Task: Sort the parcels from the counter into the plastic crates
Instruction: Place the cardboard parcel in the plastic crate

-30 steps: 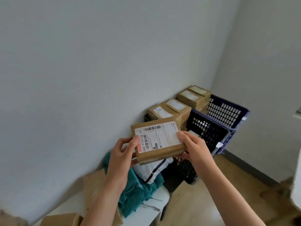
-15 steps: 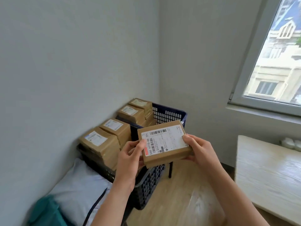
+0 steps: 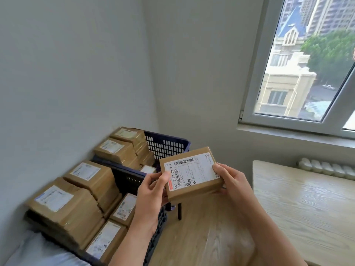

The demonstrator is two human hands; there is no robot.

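- A small brown parcel (image 3: 192, 174) is held in the air between both hands, its white label facing up. The label shows a barcode and the print "550 Y773-00 721".
- The left grip (image 3: 151, 196) is clamped on the parcel's left end, with the thumb on the label's edge and the fingers curled underneath.
- The right grip (image 3: 233, 181) is clamped on the parcel's right end in the same way, thumb on top and fingers below.
- The parcel is over the wooden floor (image 3: 201, 237), between the crates on the left and the pale tabletop (image 3: 307, 208) on the right.
- The near crate (image 3: 126, 179), dark and perforated, stands against the wall. Tall stacks of brown parcels (image 3: 65, 210) fill its wall side and lower ones lie beside them.
- The far crate (image 3: 167, 145), blue, stands just behind it in the corner, with more labelled boxes (image 3: 119, 150) piled on its wall side.
- A window (image 3: 307, 64) above the tabletop looks out on buildings and trees.
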